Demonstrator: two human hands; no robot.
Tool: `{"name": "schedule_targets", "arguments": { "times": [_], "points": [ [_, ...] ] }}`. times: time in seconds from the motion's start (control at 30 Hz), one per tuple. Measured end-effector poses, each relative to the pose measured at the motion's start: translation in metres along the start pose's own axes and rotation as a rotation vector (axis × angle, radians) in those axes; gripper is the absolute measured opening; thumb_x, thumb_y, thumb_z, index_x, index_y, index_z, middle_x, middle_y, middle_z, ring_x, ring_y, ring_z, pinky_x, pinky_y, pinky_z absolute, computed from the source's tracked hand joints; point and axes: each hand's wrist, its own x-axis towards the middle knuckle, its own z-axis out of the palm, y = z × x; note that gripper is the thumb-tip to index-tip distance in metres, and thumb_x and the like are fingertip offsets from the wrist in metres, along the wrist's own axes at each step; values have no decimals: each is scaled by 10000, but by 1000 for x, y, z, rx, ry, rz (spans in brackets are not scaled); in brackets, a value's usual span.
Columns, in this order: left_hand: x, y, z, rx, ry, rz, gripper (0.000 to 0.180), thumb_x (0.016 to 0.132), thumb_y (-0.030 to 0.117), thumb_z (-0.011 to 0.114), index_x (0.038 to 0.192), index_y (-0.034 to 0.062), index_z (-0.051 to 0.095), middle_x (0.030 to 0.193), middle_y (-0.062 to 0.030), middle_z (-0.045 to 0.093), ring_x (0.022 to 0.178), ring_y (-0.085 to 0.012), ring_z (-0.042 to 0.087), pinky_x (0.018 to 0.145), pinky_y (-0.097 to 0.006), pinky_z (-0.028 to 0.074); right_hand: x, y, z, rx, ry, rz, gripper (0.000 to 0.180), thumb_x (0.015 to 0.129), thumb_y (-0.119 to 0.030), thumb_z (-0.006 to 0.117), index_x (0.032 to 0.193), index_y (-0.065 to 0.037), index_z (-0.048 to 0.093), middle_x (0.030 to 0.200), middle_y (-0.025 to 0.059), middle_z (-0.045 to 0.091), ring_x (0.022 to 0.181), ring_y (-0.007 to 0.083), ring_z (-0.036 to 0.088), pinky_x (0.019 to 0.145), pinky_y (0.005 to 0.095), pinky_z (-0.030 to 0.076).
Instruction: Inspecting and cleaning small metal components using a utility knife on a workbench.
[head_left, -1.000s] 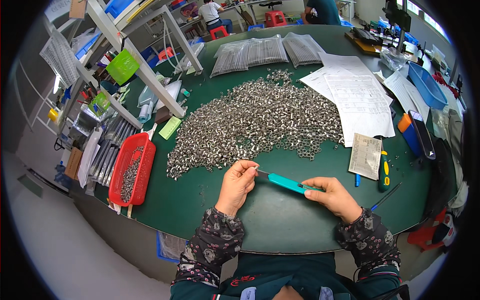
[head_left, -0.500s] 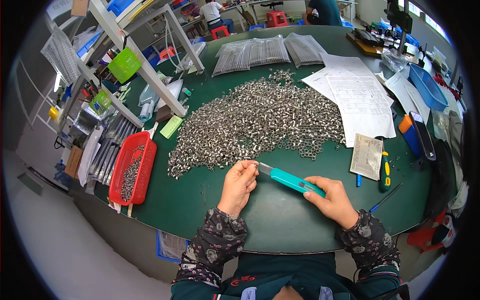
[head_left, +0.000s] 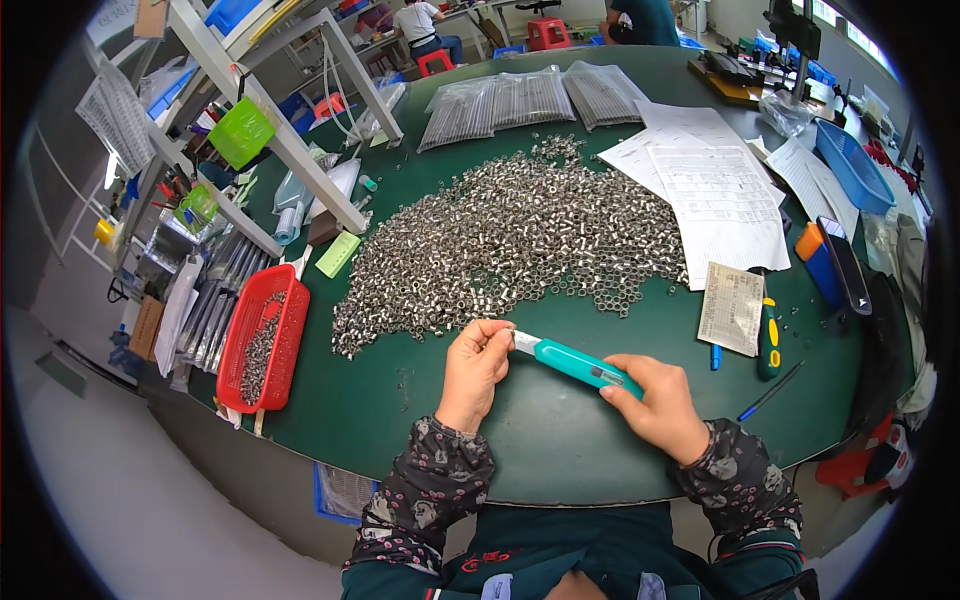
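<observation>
My right hand [head_left: 658, 408] is wrapped round the teal handle of a utility knife [head_left: 572, 363], thumb along its near side. The knife's bare blade slants up and left to my left hand [head_left: 470, 378]. There, thumb and forefinger pinch a small metal ring [head_left: 511, 332] at the blade's tip; the fingers hide most of it. Just beyond both hands spreads a wide heap of small shiny metal rings [head_left: 510, 240] on the green table [head_left: 540, 440]. To the left, a red plastic basket [head_left: 290, 350] holds more small metal pieces.
Printed papers [head_left: 720, 215], a card [head_left: 731, 308], a yellow-green handled tool [head_left: 768, 340], a pen [head_left: 771, 392] and a phone [head_left: 846, 270] lie at the right. Bagged rods [head_left: 525, 100] line the far side. A shelf leg [head_left: 290, 140] stands at the left, near a green ruler-like strip [head_left: 338, 254].
The knife and my right hand have shifted slightly left, bringing the blade closer against my left fingertips. My left hand stays nearly in place. The whole view has moved slightly.
</observation>
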Motion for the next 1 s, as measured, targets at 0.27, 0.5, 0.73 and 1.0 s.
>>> {"name": "schedule_targets", "arguments": {
  "times": [0.27, 0.5, 0.73, 1.0],
  "points": [
    [1, -1, -3, -119, 36, -5, 86, 845, 70, 516, 908, 11, 528, 701, -6, 504, 447, -4, 310, 383, -154, 241, 1, -3, 0, 56, -57, 70, 271, 755, -160, 601, 953, 22, 569, 734, 120, 593, 605, 137, 540, 558, 273, 430],
    [0, -1, -2, -121, 5, -7, 88, 845, 65, 514, 912, 10, 526, 698, -9, 508, 452, -4, 314, 385, -153, 243, 2, 4, 0, 309, -170, 229, 298, 789, -198, 576, 978, 32, 566, 742, 40, 576, 705, 72, 481, 639, 250, 423],
    [1, -1, -5, -99, 1, -64, 87, 847, 80, 515, 893, 10, 539, 700, -19, 501, 477, -27, 328, 393, -154, 257, -2, -5, 4, -118, 81, -130, 249, 744, -134, 600, 944, 12, 579, 797, 148, 596, 643, 214, 577, 603, 286, 446],
    [1, 1, -5, -182, 12, -91, 96, 857, 101, 503, 886, 13, 528, 704, -16, 499, 473, -16, 330, 390, -147, 267, -1, 0, 4, -134, 105, -127, 250, 747, -164, 599, 948, -21, 563, 763, 158, 587, 628, 315, 564, 559, 366, 438]
  ]
}}
